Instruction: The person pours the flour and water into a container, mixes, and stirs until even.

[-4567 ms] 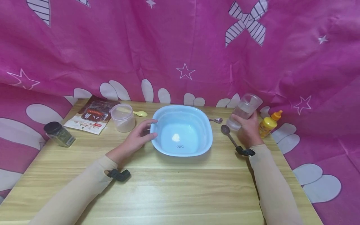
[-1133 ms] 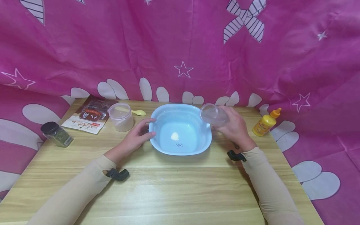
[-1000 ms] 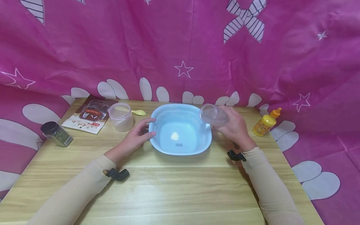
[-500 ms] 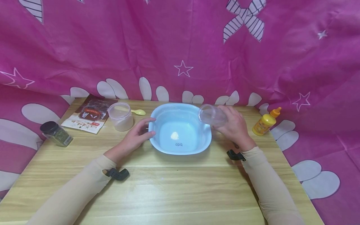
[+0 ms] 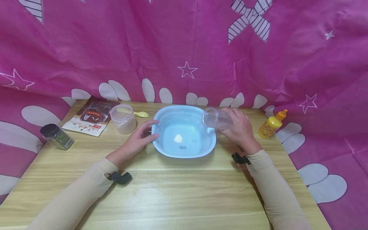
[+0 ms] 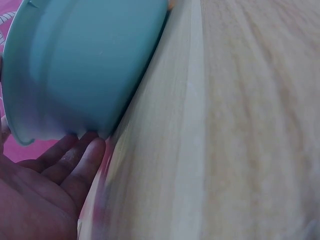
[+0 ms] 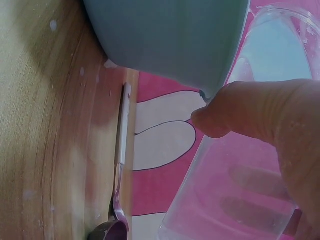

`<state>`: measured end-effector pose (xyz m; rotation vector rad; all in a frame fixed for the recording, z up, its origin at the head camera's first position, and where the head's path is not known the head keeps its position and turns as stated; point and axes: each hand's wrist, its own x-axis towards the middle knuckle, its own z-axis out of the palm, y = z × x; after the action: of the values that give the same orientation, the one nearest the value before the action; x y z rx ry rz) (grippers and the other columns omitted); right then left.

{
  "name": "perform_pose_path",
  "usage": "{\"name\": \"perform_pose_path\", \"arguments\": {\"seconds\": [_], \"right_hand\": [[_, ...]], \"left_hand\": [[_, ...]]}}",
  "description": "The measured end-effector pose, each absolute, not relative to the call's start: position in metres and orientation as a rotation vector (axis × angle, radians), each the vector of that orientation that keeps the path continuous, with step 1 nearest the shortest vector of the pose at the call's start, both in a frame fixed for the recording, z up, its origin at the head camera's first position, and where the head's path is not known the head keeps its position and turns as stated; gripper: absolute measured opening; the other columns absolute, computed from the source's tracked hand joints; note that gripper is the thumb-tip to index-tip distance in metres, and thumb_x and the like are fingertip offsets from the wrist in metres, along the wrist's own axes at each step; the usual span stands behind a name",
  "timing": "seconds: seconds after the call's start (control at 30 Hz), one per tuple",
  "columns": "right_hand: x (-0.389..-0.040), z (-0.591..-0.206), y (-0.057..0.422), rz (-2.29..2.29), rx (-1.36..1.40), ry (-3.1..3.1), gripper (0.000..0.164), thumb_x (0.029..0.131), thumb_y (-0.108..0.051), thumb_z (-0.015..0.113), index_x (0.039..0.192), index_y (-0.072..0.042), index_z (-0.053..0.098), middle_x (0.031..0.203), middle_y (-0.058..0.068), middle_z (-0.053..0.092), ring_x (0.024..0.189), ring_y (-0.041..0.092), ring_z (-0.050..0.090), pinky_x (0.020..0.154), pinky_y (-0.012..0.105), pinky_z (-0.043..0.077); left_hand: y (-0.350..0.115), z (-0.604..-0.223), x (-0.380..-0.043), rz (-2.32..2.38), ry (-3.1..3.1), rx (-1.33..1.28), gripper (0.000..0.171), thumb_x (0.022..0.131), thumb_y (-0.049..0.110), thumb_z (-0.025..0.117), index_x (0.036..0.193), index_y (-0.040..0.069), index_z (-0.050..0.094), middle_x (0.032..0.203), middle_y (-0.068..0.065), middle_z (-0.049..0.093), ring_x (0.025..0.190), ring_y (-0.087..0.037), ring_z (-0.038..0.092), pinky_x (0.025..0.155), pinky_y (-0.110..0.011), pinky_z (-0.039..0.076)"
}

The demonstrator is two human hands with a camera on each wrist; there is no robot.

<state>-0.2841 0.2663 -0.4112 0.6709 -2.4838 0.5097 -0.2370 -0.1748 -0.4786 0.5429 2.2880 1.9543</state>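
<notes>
Toward the far edge of the table (image 5: 161,198), just short of the pink curtain (image 5: 155,48), sits the blue basin (image 5: 184,110), with wood running toward the person between two sleeves (image 5: 77,188). Half open, the left hand (image 5: 137,138) grips its left rim. Wrapped round a clear jar (image 5: 212,118), the right hand (image 5: 239,127) tips it over the right rim; a thin stream of clear liquid (image 5: 197,126) falls inside. Left of the basin, a see-through tub (image 5: 123,123) holds something white; a black-lidded bottle (image 5: 59,138) near the left edge holds green flakes (image 5: 63,140).
</notes>
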Motion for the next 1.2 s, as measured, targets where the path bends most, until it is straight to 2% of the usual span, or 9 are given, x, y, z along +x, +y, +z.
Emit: {"name": "perform_pose_path", "arguments": {"seconds": [0.63,1.2], "right_hand": [[-0.2836,-0.4100,0.2667,0.473,0.677,-2.507,0.071,0.077,-0.030,0.098,0.140,-0.016,0.070,0.134,0.015,0.071,0.124,0.039,0.067,0.100,0.065,0.051],[-0.2838,-0.4116,0.2670,0.475,0.686,-2.475,0.067,0.077,-0.031,0.097,0.136,-0.014,0.071,0.129,0.015,0.073,0.120,0.040,0.068,0.096,0.064,0.052]], "left_hand": [[-0.1749,-0.4786,-0.2370,1.958,2.293,0.554,0.059,0.108,0.010,0.072,0.163,0.009,0.051,0.153,-0.030,0.060,0.138,-0.049,0.062,0.106,-0.026,0.054],[-0.1744,-0.4789,-0.2362,1.960,2.292,0.558,0.059,0.108,0.010,0.071,0.163,0.010,0.050,0.152,-0.030,0.060,0.138,-0.048,0.062,0.106,-0.025,0.054]]}}
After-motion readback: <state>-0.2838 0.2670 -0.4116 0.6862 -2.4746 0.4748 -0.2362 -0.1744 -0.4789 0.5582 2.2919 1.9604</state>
